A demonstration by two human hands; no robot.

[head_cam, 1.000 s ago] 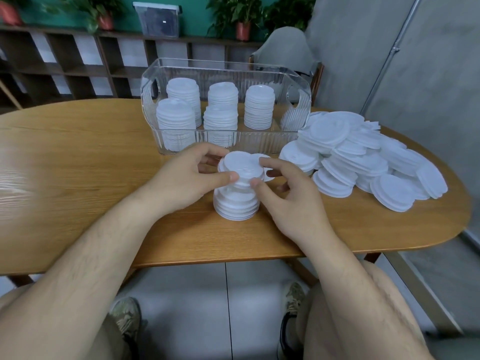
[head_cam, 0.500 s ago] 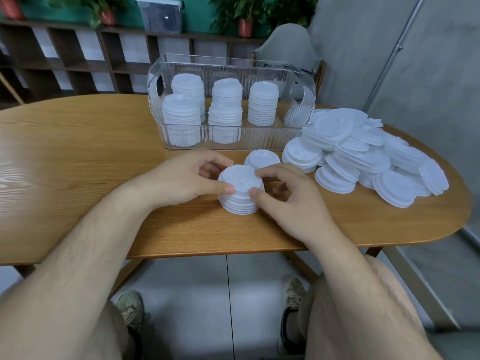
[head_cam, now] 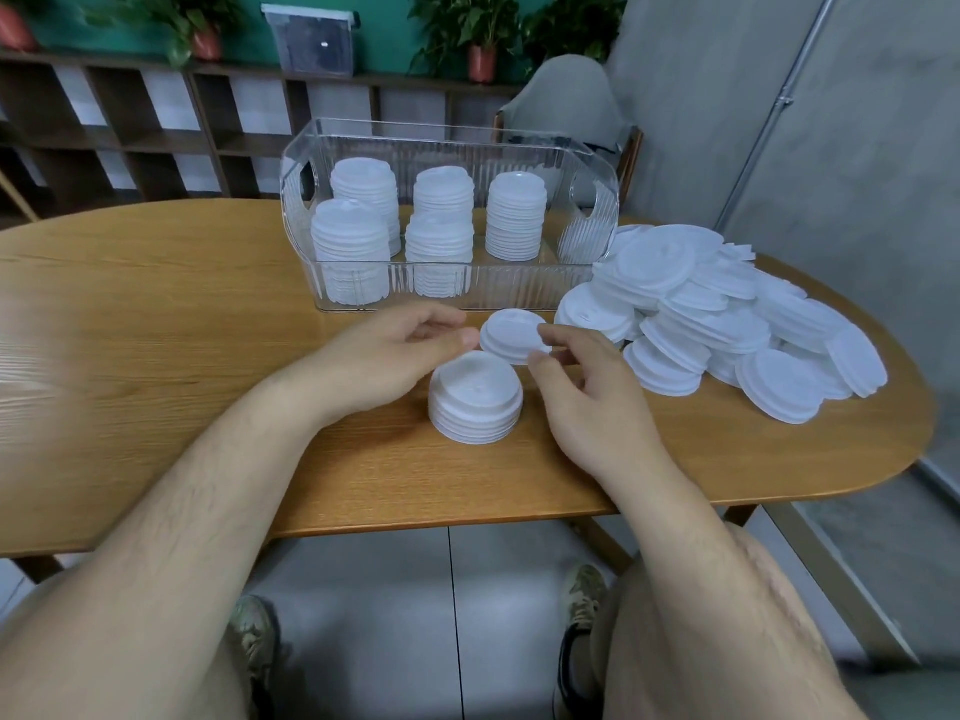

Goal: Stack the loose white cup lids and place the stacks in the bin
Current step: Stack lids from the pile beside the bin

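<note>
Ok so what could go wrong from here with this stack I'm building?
1. The short stack stands free between both hands; the left hand or right hand might nudge it askew.
2. The single lid beside it could get knocked away.
3. The loose pile slopes toward the table edge; lids may slide off.

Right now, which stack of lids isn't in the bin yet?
The short stack on the table between the left hand and right hand. The other five stacks stand inside the clear bin.

The lids (head_cam: 727, 314) and the small stack (head_cam: 475, 402) are plain white. The bin (head_cam: 519, 288) is clear with vertical ribbing. The table (head_cam: 156, 356) is orange-brown with wood grain
</note>
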